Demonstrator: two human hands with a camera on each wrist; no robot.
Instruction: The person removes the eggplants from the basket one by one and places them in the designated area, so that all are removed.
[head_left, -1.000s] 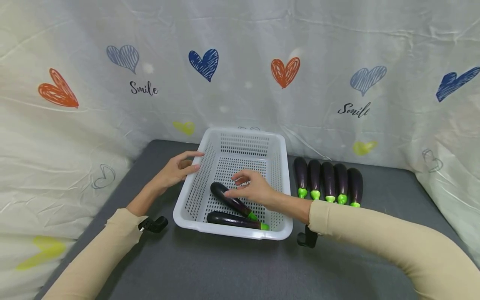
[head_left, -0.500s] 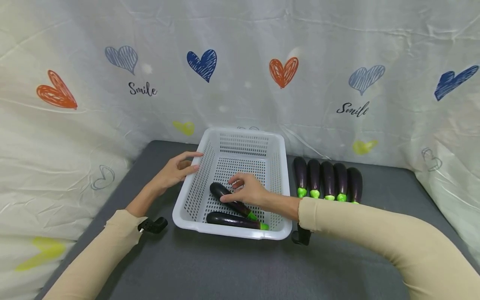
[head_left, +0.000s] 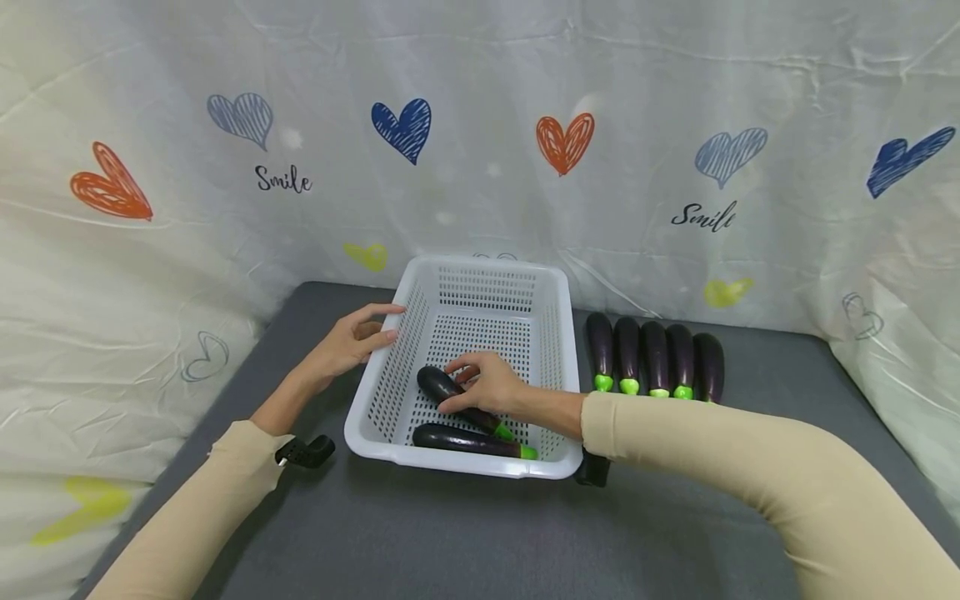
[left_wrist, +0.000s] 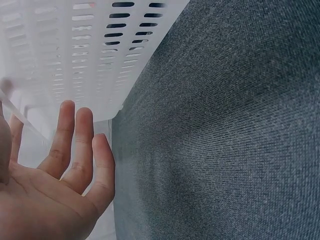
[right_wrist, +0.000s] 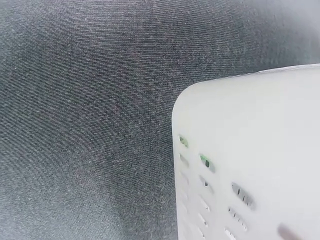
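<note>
A white perforated plastic basket (head_left: 463, 472) stands on the table, with two dark purple eggplants inside. The nearer eggplant (head_left: 465, 442) lies along the basket's near side, its bright green cap to the right. My right hand (head_left: 491, 386) reaches over the right wall and grips the other eggplant (head_left: 435, 383), thumb on its near side and fingers on its far side; the hand covers its middle. At the left rim, my left hand (head_left: 348, 346) rests its fingertips against the basket. In the left wrist view its loosely bent fingers (left_wrist: 80, 150) stand beside the outer wall.
To the basket's right, several eggplants (head_left: 654, 358) lie side by side in a row, green caps toward me. Dark grey cloth covers the table (head_left: 420, 542). A pale curtain (head_left: 480, 183) printed with hearts hangs behind the table and along its sides.
My right hand has moved left and down onto the farther eggplant in the basket, and its fingers have closed around it. The left hand stays at the rim.
</note>
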